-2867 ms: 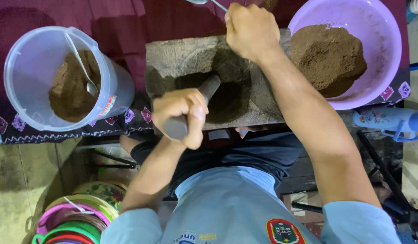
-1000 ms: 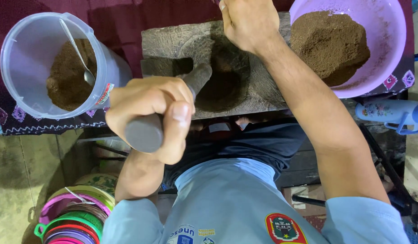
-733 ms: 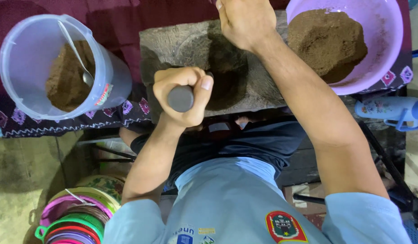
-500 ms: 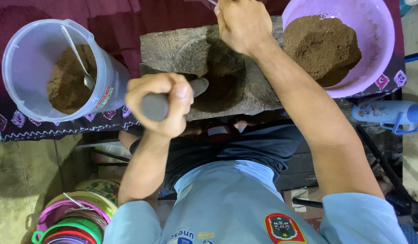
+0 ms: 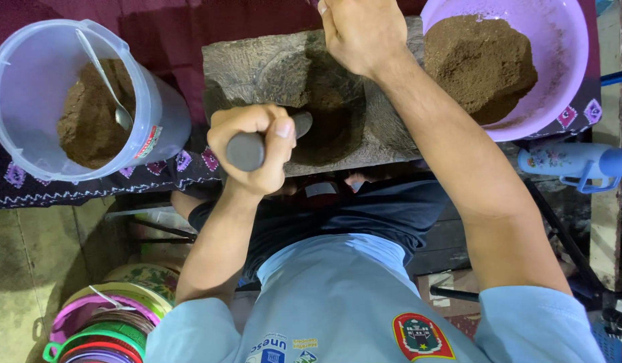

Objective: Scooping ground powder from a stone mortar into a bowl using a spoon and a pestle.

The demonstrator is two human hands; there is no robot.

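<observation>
My left hand [image 5: 254, 144] is shut on a dark grey stone pestle [image 5: 302, 124]. The pestle slants down to the right, its tip at the near edge of the dark hollow in a rough grey stone mortar [image 5: 257, 67]. Dark brown ground material lies in that hollow [image 5: 328, 117]. My right hand [image 5: 361, 30] is curled at the mortar's far rim. It seems closed on a thin metal spoon that is almost wholly cut off by the top edge.
A purple plastic bowl [image 5: 570, 40] heaped with brown powder [image 5: 479, 64] stands at the right. At the left is a clear tub [image 5: 164, 117] with brown powder and a metal spoon [image 5: 106, 77]. Also here are a patterned blue bottle [image 5: 573, 165] and stacked coloured bowls [image 5: 102, 323].
My left hand lifted the pestle up toward the camera about a second ago and has brought it back down to the hollow. My right hand stayed at the far rim.
</observation>
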